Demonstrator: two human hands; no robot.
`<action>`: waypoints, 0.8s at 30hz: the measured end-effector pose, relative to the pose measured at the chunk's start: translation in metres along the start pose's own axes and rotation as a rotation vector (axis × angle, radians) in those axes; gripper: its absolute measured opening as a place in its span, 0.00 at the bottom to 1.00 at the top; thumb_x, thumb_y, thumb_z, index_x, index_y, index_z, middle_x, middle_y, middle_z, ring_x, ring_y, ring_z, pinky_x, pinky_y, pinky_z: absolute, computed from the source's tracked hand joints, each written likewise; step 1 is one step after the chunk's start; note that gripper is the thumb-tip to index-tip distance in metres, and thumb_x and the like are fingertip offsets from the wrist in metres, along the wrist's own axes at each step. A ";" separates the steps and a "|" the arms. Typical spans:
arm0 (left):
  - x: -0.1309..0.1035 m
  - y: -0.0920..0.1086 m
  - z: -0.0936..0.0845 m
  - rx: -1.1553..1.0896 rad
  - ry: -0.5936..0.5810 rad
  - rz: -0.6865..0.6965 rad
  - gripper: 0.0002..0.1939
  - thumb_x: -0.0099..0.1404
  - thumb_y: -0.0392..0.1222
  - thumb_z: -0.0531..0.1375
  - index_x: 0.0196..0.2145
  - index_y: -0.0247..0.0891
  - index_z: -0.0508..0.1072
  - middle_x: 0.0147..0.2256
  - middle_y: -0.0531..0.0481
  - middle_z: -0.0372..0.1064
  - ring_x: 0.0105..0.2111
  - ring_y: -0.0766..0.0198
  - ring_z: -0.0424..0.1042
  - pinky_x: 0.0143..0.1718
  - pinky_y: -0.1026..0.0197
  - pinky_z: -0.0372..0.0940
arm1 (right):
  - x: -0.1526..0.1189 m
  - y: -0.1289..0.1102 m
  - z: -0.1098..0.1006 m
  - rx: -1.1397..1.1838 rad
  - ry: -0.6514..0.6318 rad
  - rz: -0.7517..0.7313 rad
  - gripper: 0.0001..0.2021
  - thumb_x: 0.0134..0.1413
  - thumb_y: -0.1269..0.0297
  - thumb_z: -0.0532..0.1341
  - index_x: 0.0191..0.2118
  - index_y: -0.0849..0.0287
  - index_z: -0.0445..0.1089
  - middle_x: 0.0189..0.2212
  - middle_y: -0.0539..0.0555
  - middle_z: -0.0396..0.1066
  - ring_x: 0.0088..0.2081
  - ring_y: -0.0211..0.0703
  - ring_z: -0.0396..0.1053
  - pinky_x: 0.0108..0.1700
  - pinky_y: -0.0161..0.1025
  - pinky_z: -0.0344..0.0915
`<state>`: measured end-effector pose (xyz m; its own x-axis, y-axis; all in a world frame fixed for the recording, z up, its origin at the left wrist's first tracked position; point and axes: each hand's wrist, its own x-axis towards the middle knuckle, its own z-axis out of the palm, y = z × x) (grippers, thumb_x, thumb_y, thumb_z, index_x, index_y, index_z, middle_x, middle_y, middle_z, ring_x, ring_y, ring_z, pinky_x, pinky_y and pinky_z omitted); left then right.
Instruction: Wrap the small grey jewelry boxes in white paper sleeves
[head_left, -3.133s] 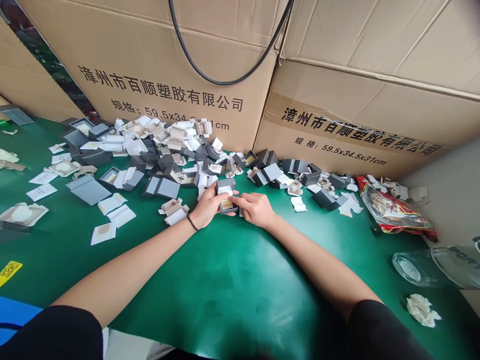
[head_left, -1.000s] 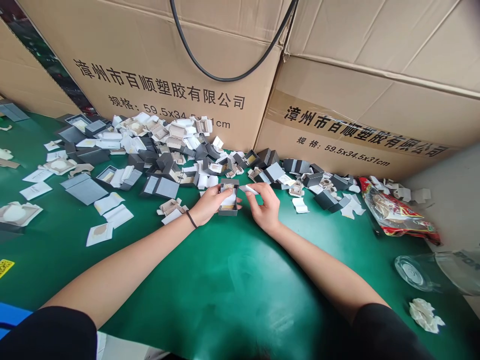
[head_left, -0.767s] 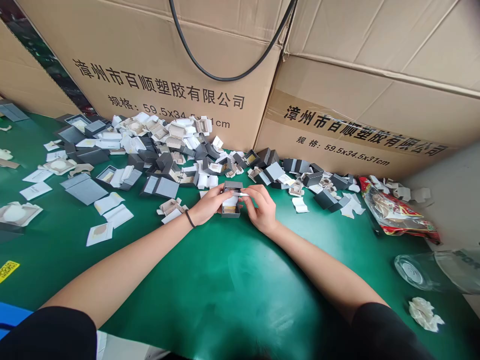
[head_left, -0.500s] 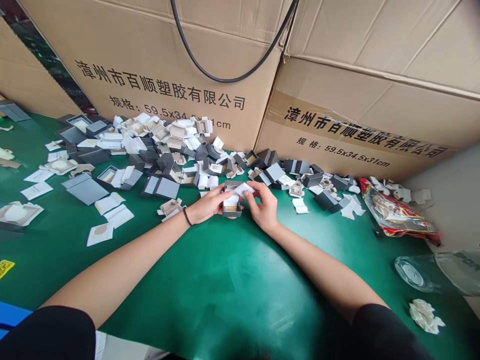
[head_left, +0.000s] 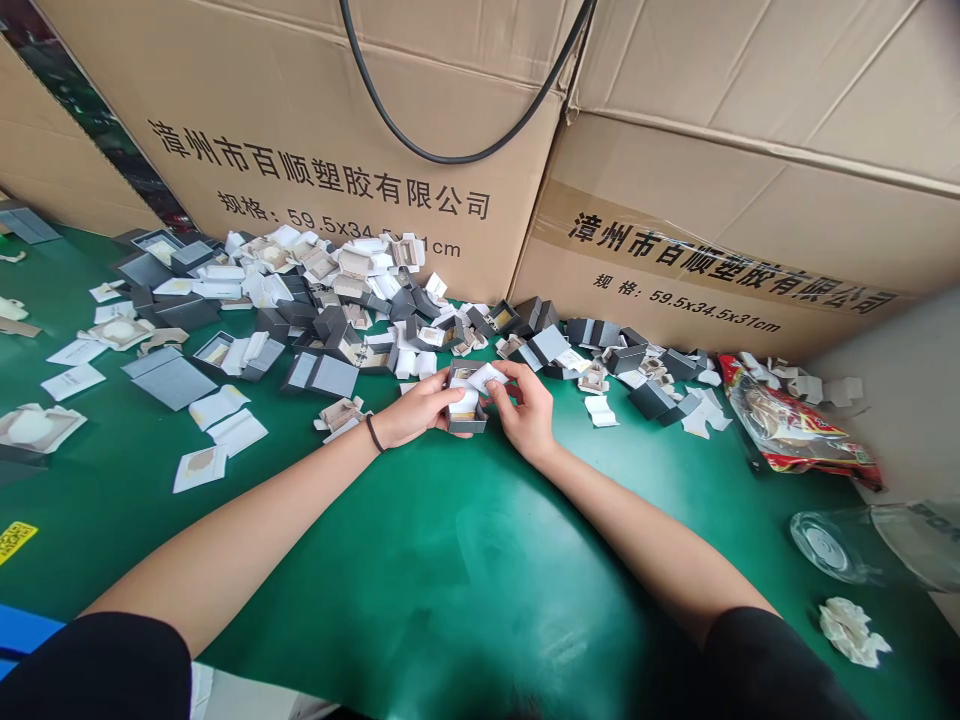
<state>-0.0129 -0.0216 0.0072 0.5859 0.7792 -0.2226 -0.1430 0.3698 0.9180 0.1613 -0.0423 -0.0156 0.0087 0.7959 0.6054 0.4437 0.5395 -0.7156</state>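
Note:
My left hand point(head_left: 415, 412) is closed around the left side of a small dark grey box point(head_left: 466, 424), its thumb over the near rim. White card and a yellowish patch show inside the box. Between the thumb and fingers of my right hand point(head_left: 527, 412) is a white paper piece point(head_left: 485, 377), pinched at the box's upper right opening. Part of that paper lies over the box, and its lower end is hard to make out. Beyond my hands lies a heap of grey boxes point(head_left: 330, 372) and white paper inserts point(head_left: 360, 262).
Large cardboard cartons point(head_left: 360, 110) stand along the back, with a black cable point(head_left: 457, 160) hanging before them. To the right are a red food packet point(head_left: 795, 425), a clear jar point(head_left: 832, 548) and crumpled paper point(head_left: 853, 632). Loose white cards point(head_left: 238, 430) lie left on the green table point(head_left: 420, 580).

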 end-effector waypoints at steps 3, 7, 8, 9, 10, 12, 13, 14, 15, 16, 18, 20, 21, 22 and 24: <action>-0.001 0.001 0.002 0.001 0.019 -0.018 0.22 0.60 0.38 0.57 0.53 0.43 0.61 0.45 0.43 0.68 0.39 0.54 0.73 0.32 0.50 0.72 | 0.000 -0.001 0.000 0.008 0.003 -0.022 0.14 0.58 0.62 0.54 0.49 0.54 0.63 0.39 0.54 0.67 0.35 0.38 0.69 0.33 0.36 0.72; 0.000 0.001 0.002 -0.032 0.040 0.005 0.21 0.60 0.38 0.55 0.52 0.43 0.62 0.46 0.44 0.68 0.41 0.56 0.72 0.32 0.55 0.71 | 0.000 -0.002 0.002 0.004 -0.028 -0.062 0.17 0.58 0.63 0.52 0.53 0.53 0.60 0.39 0.55 0.65 0.36 0.38 0.67 0.31 0.35 0.72; 0.001 0.000 0.002 -0.044 0.039 0.015 0.20 0.60 0.37 0.55 0.52 0.43 0.63 0.46 0.44 0.68 0.41 0.57 0.71 0.32 0.57 0.71 | 0.000 -0.002 0.002 0.003 -0.020 -0.070 0.17 0.58 0.64 0.52 0.53 0.53 0.60 0.39 0.55 0.65 0.36 0.38 0.67 0.32 0.35 0.72; 0.001 0.000 0.001 -0.056 0.034 0.022 0.20 0.61 0.38 0.55 0.51 0.43 0.63 0.46 0.44 0.68 0.41 0.57 0.71 0.32 0.58 0.71 | -0.001 -0.002 0.002 0.001 -0.007 -0.078 0.16 0.58 0.65 0.53 0.53 0.54 0.60 0.39 0.55 0.65 0.37 0.38 0.67 0.33 0.35 0.72; 0.001 0.000 0.000 -0.067 0.023 0.024 0.20 0.61 0.38 0.55 0.51 0.43 0.63 0.46 0.44 0.68 0.41 0.58 0.71 0.32 0.59 0.71 | 0.000 -0.002 0.002 -0.008 0.009 -0.087 0.15 0.57 0.65 0.53 0.51 0.55 0.60 0.38 0.55 0.65 0.36 0.38 0.67 0.33 0.35 0.71; 0.001 0.000 0.000 -0.080 0.008 0.017 0.19 0.61 0.39 0.55 0.51 0.42 0.62 0.45 0.44 0.69 0.39 0.58 0.72 0.32 0.57 0.71 | 0.000 -0.003 0.000 -0.052 0.041 -0.112 0.12 0.57 0.67 0.54 0.47 0.57 0.62 0.36 0.54 0.67 0.33 0.37 0.66 0.34 0.36 0.70; 0.001 0.000 0.000 -0.080 0.013 0.009 0.19 0.62 0.40 0.55 0.51 0.42 0.62 0.44 0.43 0.69 0.39 0.58 0.72 0.33 0.55 0.71 | 0.001 -0.003 -0.001 -0.083 0.052 -0.134 0.09 0.57 0.67 0.54 0.44 0.57 0.63 0.35 0.53 0.67 0.32 0.37 0.66 0.34 0.37 0.69; 0.001 0.000 0.001 -0.072 0.030 0.000 0.18 0.62 0.41 0.55 0.50 0.42 0.62 0.43 0.44 0.69 0.38 0.58 0.72 0.33 0.53 0.71 | 0.002 -0.004 -0.002 -0.117 0.059 -0.163 0.07 0.57 0.67 0.54 0.41 0.57 0.64 0.35 0.53 0.67 0.33 0.38 0.66 0.36 0.39 0.68; 0.001 0.000 0.002 -0.056 0.056 -0.008 0.18 0.61 0.42 0.56 0.50 0.42 0.62 0.43 0.44 0.69 0.37 0.58 0.73 0.33 0.52 0.71 | 0.003 -0.005 -0.003 -0.147 0.067 -0.194 0.06 0.57 0.68 0.53 0.40 0.57 0.65 0.34 0.54 0.68 0.35 0.40 0.66 0.38 0.40 0.67; 0.001 0.000 0.003 -0.034 0.084 -0.014 0.18 0.61 0.42 0.56 0.50 0.43 0.61 0.42 0.45 0.69 0.36 0.58 0.73 0.33 0.51 0.71 | 0.003 -0.006 -0.003 -0.169 0.072 -0.224 0.07 0.58 0.68 0.52 0.39 0.57 0.66 0.34 0.54 0.68 0.37 0.42 0.66 0.39 0.42 0.67; 0.002 -0.001 0.005 0.020 0.141 0.000 0.17 0.61 0.42 0.55 0.49 0.43 0.62 0.40 0.47 0.70 0.34 0.59 0.73 0.33 0.52 0.71 | 0.003 -0.007 -0.004 -0.183 0.072 -0.270 0.09 0.58 0.70 0.51 0.40 0.56 0.67 0.34 0.55 0.67 0.40 0.43 0.65 0.41 0.43 0.66; 0.003 -0.003 0.008 0.090 0.200 0.050 0.16 0.61 0.41 0.55 0.47 0.42 0.63 0.38 0.48 0.70 0.35 0.59 0.72 0.34 0.55 0.70 | 0.002 -0.006 -0.003 -0.167 0.055 -0.291 0.10 0.58 0.70 0.51 0.42 0.55 0.66 0.36 0.55 0.67 0.40 0.43 0.66 0.41 0.43 0.66; 0.004 -0.004 0.009 0.125 0.234 0.084 0.15 0.61 0.41 0.54 0.46 0.40 0.64 0.37 0.49 0.70 0.36 0.60 0.72 0.35 0.58 0.69 | 0.002 -0.006 -0.003 -0.156 0.042 -0.299 0.11 0.59 0.70 0.51 0.44 0.55 0.65 0.37 0.56 0.67 0.40 0.43 0.66 0.41 0.42 0.67; 0.005 -0.004 0.011 0.155 0.265 0.116 0.14 0.60 0.40 0.54 0.45 0.39 0.65 0.36 0.49 0.70 0.37 0.60 0.71 0.36 0.60 0.68 | 0.001 -0.005 -0.002 -0.147 0.027 -0.304 0.11 0.59 0.70 0.51 0.45 0.55 0.65 0.38 0.56 0.67 0.40 0.43 0.66 0.41 0.42 0.67; 0.005 -0.004 0.013 0.187 0.309 0.163 0.12 0.59 0.40 0.55 0.42 0.38 0.67 0.35 0.50 0.70 0.39 0.60 0.70 0.37 0.62 0.66 | -0.001 -0.004 -0.001 -0.145 0.008 -0.303 0.11 0.59 0.69 0.51 0.46 0.55 0.63 0.39 0.56 0.68 0.40 0.43 0.67 0.41 0.42 0.67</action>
<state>0.0012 -0.0262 0.0067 0.2959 0.9462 -0.1310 -0.0502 0.1523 0.9871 0.1602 -0.0450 -0.0132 -0.1369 0.6025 0.7863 0.5500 0.7064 -0.4455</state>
